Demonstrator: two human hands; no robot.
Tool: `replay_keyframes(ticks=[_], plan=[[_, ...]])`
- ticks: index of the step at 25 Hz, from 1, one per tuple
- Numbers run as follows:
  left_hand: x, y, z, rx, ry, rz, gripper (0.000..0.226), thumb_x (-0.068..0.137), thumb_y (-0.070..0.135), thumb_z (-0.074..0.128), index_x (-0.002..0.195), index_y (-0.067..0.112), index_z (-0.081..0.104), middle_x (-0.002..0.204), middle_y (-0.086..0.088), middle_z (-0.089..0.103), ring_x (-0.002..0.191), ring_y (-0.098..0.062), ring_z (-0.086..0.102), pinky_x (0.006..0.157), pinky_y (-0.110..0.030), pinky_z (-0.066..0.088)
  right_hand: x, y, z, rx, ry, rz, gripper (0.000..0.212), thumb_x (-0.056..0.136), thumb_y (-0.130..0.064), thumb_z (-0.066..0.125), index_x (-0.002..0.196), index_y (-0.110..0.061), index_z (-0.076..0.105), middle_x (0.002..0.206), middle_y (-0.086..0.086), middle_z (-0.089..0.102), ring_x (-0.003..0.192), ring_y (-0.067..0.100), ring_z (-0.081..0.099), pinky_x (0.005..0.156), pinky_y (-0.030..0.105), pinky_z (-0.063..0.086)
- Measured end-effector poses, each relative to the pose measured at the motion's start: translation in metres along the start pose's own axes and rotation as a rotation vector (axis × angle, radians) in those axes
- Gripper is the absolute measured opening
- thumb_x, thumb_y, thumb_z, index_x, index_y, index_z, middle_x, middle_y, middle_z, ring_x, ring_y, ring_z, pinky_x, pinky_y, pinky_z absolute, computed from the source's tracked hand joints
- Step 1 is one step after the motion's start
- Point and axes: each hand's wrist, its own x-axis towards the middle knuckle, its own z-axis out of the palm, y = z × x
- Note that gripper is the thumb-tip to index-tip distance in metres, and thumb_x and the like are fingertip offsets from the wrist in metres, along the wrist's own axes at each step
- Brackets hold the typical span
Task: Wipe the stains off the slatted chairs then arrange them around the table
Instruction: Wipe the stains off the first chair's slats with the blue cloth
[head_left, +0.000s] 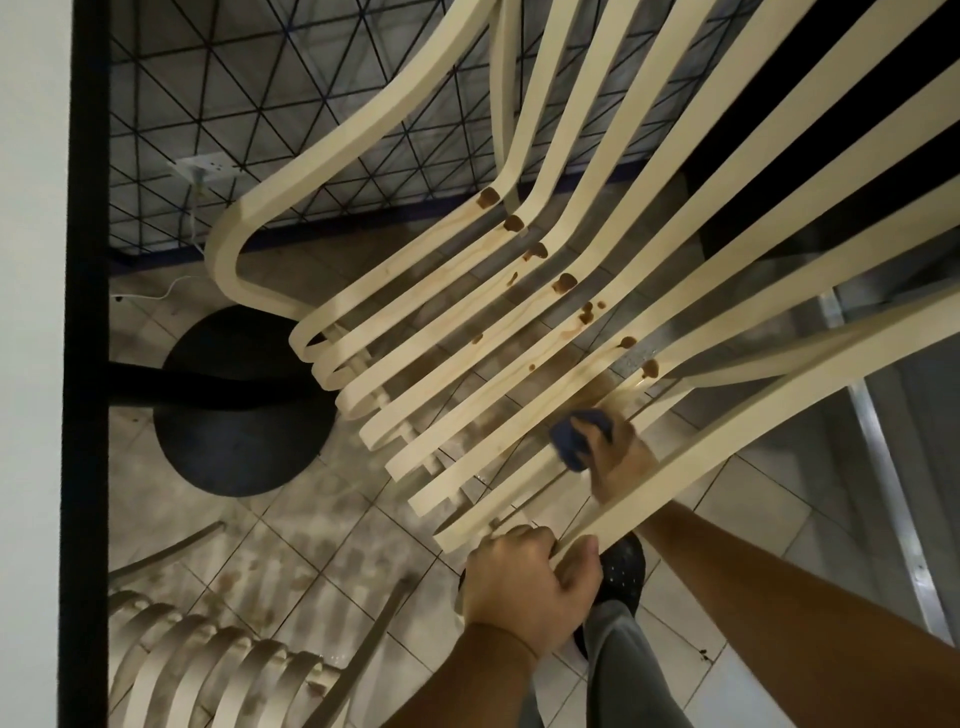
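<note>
- cream slatted wooden chair is tilted up over the tiled floor, brown stains dotted across its slats
- left hand, fingers wrapped tight on the chair's near front edge
- right hand reaches between the slats just above that, fingers pinching a dark blue cloth against a slat
- second slatted chair sits on the floor lower left of it

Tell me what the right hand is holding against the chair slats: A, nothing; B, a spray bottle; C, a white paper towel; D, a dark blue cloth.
D: the right hand presses a dark blue cloth against the cream slatted chair, just below the brown stains.
</note>
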Motion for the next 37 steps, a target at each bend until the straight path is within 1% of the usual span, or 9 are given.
replay_keyframes(ticks=[13,18,19,20,22,23,26,29,37], plan=[[0.001,0.003,-0.008,0.003,0.002,0.008,0.05,0.093,0.067,0.044,0.06,0.029,0.046,0.055,0.013,0.04,0.047,-0.008,0.039,0.047,-0.016,0.02,-0.031,0.032,0.016,0.369,-0.328,0.09,0.04,0.096,-0.048,0.06,0.102,-0.008,0.059,0.1,0.007,0.062,0.085,0.015,0.061,0.074,0.022,0.049],[0.003,0.004,-0.007,0.007,0.076,0.014,0.06,0.096,0.065,0.043,0.056,0.021,0.056,0.051,0.012,0.04,0.045,-0.007,0.033,0.045,-0.017,0.017,0.004,-0.009,-0.046,-0.095,-0.191,0.227,0.042,0.1,-0.039,0.061,0.129,-0.008,0.06,0.11,-0.004,0.055,0.101,0.007,0.055,0.062,0.028,-0.005],[0.003,0.003,-0.007,0.017,0.078,0.021,0.057,0.093,0.063,0.047,0.056,0.021,0.057,0.05,0.011,0.044,0.045,-0.007,0.032,0.045,-0.017,0.017,0.012,-0.018,-0.052,-0.161,-0.093,0.202,0.042,0.104,-0.036,0.054,0.135,-0.008,0.058,0.109,-0.005,0.054,0.102,0.005,0.055,0.062,0.008,0.022],[0.002,0.003,-0.006,0.021,0.076,0.023,0.055,0.091,0.062,0.05,0.056,0.021,0.057,0.05,0.01,0.047,0.045,-0.007,0.032,0.045,-0.017,0.018,0.017,-0.03,-0.053,-0.213,-0.066,0.186,0.038,0.107,-0.03,0.05,0.136,-0.007,0.058,0.105,-0.006,0.053,0.102,0.002,0.055,0.076,0.029,0.049],[0.002,0.002,-0.005,0.016,0.071,0.024,0.053,0.089,0.061,0.052,0.056,0.021,0.057,0.05,0.008,0.05,0.046,-0.007,0.033,0.045,-0.019,0.022,0.012,-0.035,-0.036,-0.749,0.136,0.11,0.028,0.1,-0.008,0.061,0.127,0.001,0.063,0.113,-0.029,0.045,0.111,-0.015,0.042,0.109,0.035,0.004],[0.003,0.002,-0.004,0.011,0.075,0.021,0.052,0.089,0.061,0.052,0.056,0.02,0.056,0.05,0.008,0.051,0.046,-0.007,0.033,0.046,-0.02,0.024,-0.004,-0.022,-0.033,-0.923,0.148,0.153,0.031,0.094,-0.001,0.067,0.124,0.002,0.065,0.118,-0.041,0.037,0.115,-0.023,0.032,0.086,0.037,-0.028],[0.003,0.002,-0.004,-0.003,0.094,0.024,0.051,0.089,0.06,0.053,0.055,0.021,0.056,0.051,0.009,0.051,0.047,-0.007,0.034,0.045,-0.021,0.027,-0.028,-0.016,-0.028,-1.193,0.191,0.215,0.034,0.091,-0.003,0.072,0.124,-0.007,0.068,0.123,-0.056,0.022,0.115,-0.03,0.022,0.069,0.02,-0.018],[0.003,0.003,-0.005,0.007,0.095,0.032,0.05,0.089,0.059,0.053,0.055,0.022,0.057,0.05,0.009,0.052,0.047,-0.005,0.032,0.046,-0.016,0.024,-0.006,-0.028,-0.052,-1.175,0.16,0.169,0.034,0.09,-0.004,0.072,0.124,-0.011,0.069,0.127,-0.05,0.027,0.114,-0.031,0.023,0.083,0.03,0.024],[0.004,0.005,-0.008,0.023,0.114,0.063,0.048,0.085,0.056,0.055,0.053,0.021,0.054,0.049,0.007,0.052,0.042,-0.013,0.046,0.045,-0.02,0.025,0.016,-0.021,-0.029,-0.15,0.121,0.102,0.041,0.1,-0.032,0.055,0.125,0.0,0.061,0.083,0.011,0.053,0.067,0.018,0.052,0.052,0.027,0.022]])
